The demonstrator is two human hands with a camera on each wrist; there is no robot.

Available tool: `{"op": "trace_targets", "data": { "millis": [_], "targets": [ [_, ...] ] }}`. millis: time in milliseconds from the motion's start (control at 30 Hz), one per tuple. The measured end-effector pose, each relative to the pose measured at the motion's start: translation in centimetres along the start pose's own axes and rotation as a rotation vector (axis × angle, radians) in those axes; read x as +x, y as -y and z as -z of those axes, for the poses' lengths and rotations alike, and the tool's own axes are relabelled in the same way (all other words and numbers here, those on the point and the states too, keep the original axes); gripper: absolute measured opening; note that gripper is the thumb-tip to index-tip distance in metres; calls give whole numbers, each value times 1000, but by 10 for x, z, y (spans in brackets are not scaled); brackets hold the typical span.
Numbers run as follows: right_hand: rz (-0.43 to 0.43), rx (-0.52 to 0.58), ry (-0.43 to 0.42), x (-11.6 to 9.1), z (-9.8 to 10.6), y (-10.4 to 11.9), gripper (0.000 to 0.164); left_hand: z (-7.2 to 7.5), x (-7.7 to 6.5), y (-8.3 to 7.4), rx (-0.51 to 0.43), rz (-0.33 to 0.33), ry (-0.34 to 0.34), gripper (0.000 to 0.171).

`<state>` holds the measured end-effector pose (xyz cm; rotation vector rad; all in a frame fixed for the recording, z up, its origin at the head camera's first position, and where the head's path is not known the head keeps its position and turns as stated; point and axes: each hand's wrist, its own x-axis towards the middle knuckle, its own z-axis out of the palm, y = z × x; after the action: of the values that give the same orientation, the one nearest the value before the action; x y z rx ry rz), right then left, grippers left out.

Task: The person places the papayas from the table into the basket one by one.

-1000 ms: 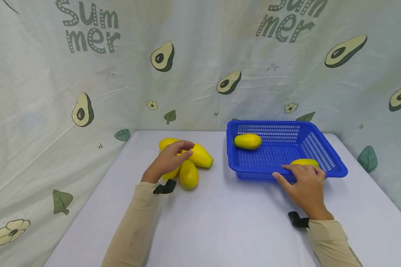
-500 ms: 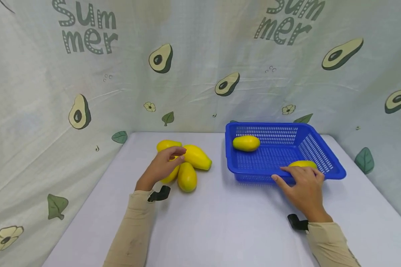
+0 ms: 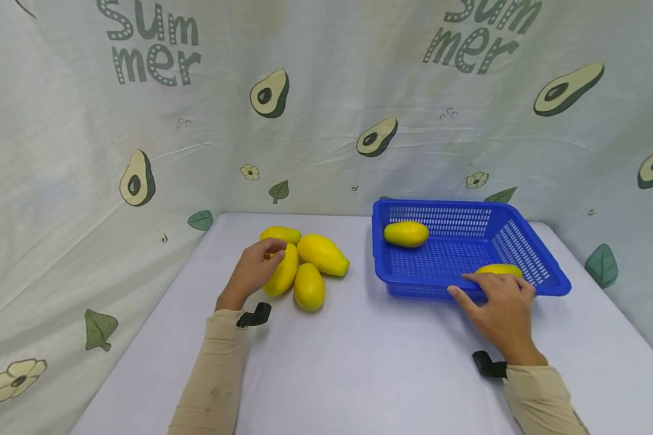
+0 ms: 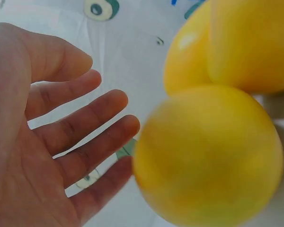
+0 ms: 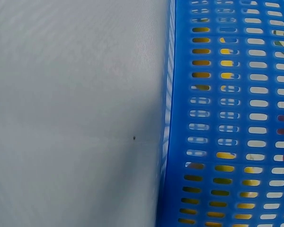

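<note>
My left hand [image 3: 252,273] hovers at the left side of a cluster of yellow oblong fruits, its fingers extended and holding nothing. The nearest fruit [image 3: 283,273] is partly covered by this hand in the head view; in the left wrist view, the fingertips [image 4: 125,124] come close to that fruit [image 4: 208,156], and I cannot tell whether they touch. My right hand [image 3: 503,311] grips the near rim of a blue perforated basket [image 3: 413,289], fingers over the edge. Just beyond those fingers lies a yellow fruit [image 3: 500,270], partly hidden. Another fruit [image 3: 406,234] rests at the basket's back left.
Beside the left hand's fruit lie a larger fruit [image 3: 323,255], a smaller one [image 3: 309,287] in front and one [image 3: 280,234] behind. Everything stands on a white-covered table [image 3: 370,362]. A printed curtain [image 3: 315,90] hangs along the back and sides.
My left hand has shifted left from over the cluster to its left side, uncovering more of the fruits. The right hand has stayed at the basket's rim.
</note>
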<state>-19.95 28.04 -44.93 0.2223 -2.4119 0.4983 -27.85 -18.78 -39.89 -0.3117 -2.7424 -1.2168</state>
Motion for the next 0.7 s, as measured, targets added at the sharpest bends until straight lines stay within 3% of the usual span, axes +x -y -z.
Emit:
{"op": "trace_targets", "data": {
  "millis": [267,467,700],
  "targets": [
    [-5,5,0,0,-1,0,50,0,-3,12,-15,31,-36,32],
    [1,6,0,0,-2,-2,50,-1,-5,18,59,60,-26,34],
    [12,10,-10,1,-2,-3,51,-2,-6,27,103,35,-41,33]
  ]
}}
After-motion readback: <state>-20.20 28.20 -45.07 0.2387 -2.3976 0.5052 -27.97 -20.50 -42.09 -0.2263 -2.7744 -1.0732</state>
